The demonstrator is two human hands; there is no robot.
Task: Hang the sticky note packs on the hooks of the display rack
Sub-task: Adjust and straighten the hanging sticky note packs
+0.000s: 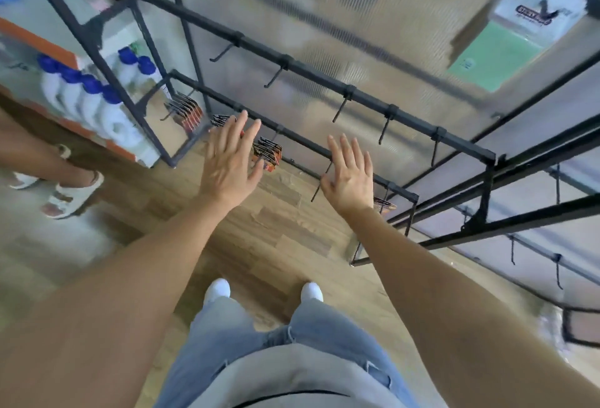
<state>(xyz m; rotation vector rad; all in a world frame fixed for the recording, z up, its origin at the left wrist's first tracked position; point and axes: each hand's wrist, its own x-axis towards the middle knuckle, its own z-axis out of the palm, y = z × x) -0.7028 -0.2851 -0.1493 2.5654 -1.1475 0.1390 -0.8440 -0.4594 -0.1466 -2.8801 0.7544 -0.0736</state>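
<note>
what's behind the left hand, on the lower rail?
Orange-and-black packs hang off the lower rail behind the open left hand. The hand covers part of them, so their count and the hooks that hold them cannot be seen.

A shop, clearly: hooked display rack [324,79] at twelve o'clock, rows of blue-capped bottles [84,99] shelved at ten o'clock.

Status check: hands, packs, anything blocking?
Left hand open, empty. Right hand open, empty, near lower rail. One sticky note pack hung top right; middle-rail hooks bare. Nothing blocking them.
</note>
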